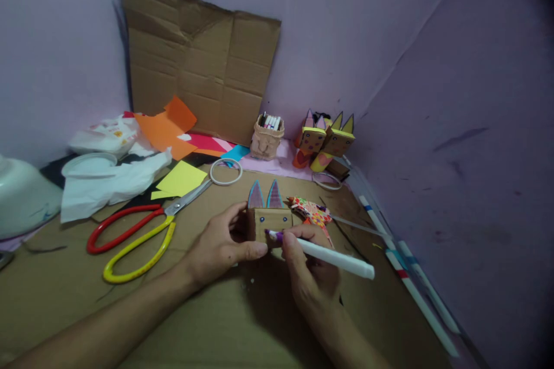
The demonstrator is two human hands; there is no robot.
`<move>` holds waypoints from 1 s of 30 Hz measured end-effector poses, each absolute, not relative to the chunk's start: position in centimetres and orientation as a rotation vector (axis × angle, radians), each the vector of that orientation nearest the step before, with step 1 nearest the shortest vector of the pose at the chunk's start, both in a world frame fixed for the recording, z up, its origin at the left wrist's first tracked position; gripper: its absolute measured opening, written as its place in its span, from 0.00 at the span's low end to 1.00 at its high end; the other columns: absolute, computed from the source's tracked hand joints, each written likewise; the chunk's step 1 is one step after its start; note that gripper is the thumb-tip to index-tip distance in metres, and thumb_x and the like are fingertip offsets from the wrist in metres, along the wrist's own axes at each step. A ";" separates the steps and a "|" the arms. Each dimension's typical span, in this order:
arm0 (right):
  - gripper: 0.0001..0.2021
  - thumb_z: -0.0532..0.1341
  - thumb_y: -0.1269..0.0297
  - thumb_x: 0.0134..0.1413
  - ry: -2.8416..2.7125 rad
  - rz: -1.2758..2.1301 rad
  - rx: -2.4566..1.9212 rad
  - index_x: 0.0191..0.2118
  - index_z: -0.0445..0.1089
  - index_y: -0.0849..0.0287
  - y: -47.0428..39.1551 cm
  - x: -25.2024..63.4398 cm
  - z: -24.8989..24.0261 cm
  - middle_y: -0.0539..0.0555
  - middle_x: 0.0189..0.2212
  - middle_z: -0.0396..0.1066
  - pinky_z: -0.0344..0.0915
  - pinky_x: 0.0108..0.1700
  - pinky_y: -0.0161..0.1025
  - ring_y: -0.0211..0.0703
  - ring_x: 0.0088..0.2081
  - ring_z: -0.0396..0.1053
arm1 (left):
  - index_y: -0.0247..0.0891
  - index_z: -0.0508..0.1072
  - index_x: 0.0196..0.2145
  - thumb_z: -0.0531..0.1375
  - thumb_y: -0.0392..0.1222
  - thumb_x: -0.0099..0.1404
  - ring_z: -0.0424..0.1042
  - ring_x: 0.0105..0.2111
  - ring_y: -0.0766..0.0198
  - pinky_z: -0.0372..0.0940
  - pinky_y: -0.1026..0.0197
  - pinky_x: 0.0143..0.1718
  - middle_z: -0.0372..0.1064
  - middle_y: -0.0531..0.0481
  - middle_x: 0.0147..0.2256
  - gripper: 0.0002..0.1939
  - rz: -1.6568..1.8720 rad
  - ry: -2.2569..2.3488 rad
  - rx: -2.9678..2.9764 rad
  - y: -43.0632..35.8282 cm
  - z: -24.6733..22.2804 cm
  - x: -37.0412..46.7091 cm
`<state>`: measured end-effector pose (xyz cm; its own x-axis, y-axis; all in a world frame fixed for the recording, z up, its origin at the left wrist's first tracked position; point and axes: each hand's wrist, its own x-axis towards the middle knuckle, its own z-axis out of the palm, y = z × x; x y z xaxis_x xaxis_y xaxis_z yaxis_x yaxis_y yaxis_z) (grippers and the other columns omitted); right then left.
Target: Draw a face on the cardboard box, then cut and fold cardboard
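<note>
Just below centre, the half-closed left hand (220,244) grips the eared cardboard box (273,221) from 8 o'clock, presumably for steadiness; the right hand (310,266), at 4 o'clock, pinches the marker (340,258) near its front end. Marker-to-box contact is unclear.

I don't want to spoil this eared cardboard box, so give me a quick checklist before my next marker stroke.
1. Left hand steadying the cardboard box: ok, fingers at its side.
2. Right hand gripping the marker: ok.
3. Marker uncapped: ok, its tip is bare and faces the box front.
4. Tip actually touching the cardboard: cannot tell.
5. Both ears upright on top: ok.
6. Scissors away from both hands: ok, lying off to the left.
</note>
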<state>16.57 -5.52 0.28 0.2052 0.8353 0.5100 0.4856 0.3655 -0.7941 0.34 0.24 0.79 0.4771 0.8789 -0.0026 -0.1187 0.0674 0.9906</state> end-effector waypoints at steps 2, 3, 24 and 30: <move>0.07 0.58 0.62 0.59 -1.444 0.417 -1.306 0.32 0.68 0.57 -5.7 16.6 0.6 0.48 0.24 0.68 0.63 0.27 0.34 0.37 0.26 0.67 | 0.35 0.65 0.50 0.70 0.42 0.49 0.69 0.51 0.47 0.63 0.49 0.51 0.71 0.39 0.50 0.32 0.873 0.766 1.279 0.2 0.9 0.3; 0.07 0.58 0.62 0.59 -1.436 0.437 -1.312 0.32 0.68 0.57 -5.7 16.6 0.6 0.48 0.24 0.69 0.62 0.26 0.33 0.37 0.25 0.67 | 0.35 0.65 0.50 0.70 0.41 0.49 0.69 0.51 0.47 0.63 0.49 0.51 0.71 0.38 0.50 0.32 0.872 0.765 1.275 0.2 1.0 0.4; 0.08 0.57 0.60 0.59 -1.369 0.387 -1.298 0.31 0.68 0.56 -5.5 16.4 0.3 0.48 0.24 0.69 0.61 0.27 0.34 0.37 0.25 0.66 | 0.34 0.65 0.49 0.70 0.42 0.48 0.69 0.50 0.46 0.64 0.48 0.50 0.72 0.37 0.48 0.32 0.870 0.775 1.269 0.1 1.1 0.5; 0.10 0.58 0.58 0.59 -1.365 0.336 -1.278 0.30 0.68 0.56 -5.2 16.3 -0.1 0.47 0.23 0.68 0.60 0.27 0.34 0.37 0.25 0.64 | 0.35 0.65 0.50 0.70 0.42 0.48 0.69 0.51 0.46 0.64 0.48 0.51 0.71 0.39 0.49 0.32 0.871 0.797 1.294 0.1 0.8 0.3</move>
